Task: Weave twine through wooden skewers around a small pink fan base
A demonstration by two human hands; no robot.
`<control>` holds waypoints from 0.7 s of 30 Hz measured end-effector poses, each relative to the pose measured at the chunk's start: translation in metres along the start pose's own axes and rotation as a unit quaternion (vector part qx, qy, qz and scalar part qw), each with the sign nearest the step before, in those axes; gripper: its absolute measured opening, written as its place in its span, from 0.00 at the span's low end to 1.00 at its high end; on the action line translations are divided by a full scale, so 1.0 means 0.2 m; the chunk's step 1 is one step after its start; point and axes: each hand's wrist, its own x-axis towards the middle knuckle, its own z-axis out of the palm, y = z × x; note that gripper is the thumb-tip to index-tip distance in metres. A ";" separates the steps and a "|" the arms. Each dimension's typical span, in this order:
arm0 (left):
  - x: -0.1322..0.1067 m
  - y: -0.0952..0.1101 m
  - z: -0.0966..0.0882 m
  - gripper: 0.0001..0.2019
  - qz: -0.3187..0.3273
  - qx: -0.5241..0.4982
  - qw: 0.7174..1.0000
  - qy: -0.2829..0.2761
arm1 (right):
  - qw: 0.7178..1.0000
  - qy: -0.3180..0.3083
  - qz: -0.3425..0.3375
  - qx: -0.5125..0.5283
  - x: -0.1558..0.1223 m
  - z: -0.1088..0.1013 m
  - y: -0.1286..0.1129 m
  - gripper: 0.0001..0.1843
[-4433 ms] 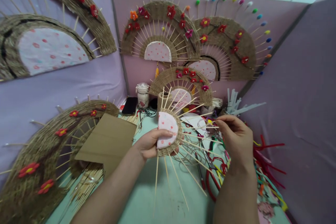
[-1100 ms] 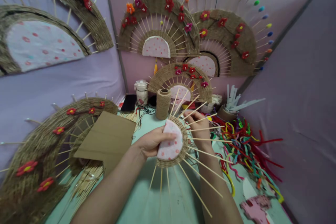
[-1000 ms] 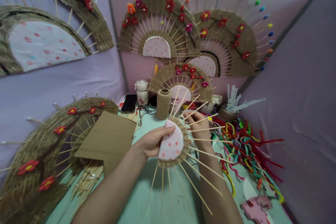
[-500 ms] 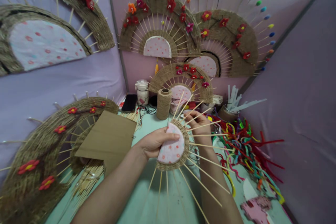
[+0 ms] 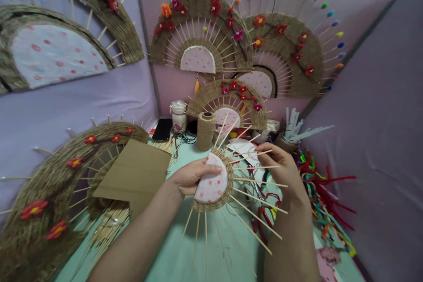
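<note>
My left hand (image 5: 191,177) grips a small half-round fan (image 5: 215,186) by its straight side, thumb on top. The fan's centre is pale pink cloth with red spots. A woven twine band edges the curve, and bare wooden sticks (image 5: 261,182) spread out from it to the right and downward. To the right, my right hand (image 5: 280,167) is raised by the outer ends of the upper sticks, its fingertips pinched together. What they hold, perhaps a thin strand, is too small to make out.
A twine spool (image 5: 205,132), a lidded jar (image 5: 179,116) and a phone (image 5: 162,129) stand behind the hands. Brown cardboard (image 5: 137,172) lies left, above a bundle of sticks (image 5: 110,227). Colourful pipe cleaners (image 5: 313,185) heap at right. Finished fans (image 5: 201,4) hang on the back wall.
My right hand has moved right, away from the woven band to the outer ends of the sticks. The fan and my left hand have shifted slightly left.
</note>
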 end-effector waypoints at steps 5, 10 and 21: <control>0.00 -0.01 -0.01 0.16 -0.028 0.027 0.999 0.002 | 0.989 0.101 -0.108 0.027 -0.02 -0.01 -0.03 0.05; 0.03 -0.05 0.01 0.15 -0.061 0.034 0.997 -0.023 | 0.975 0.145 -0.156 0.065 -0.03 -0.01 -0.05 0.05; 0.00 -0.08 0.03 0.10 -0.075 0.043 0.995 -0.055 | 0.992 0.015 -0.013 0.121 0.04 0.01 0.09 0.06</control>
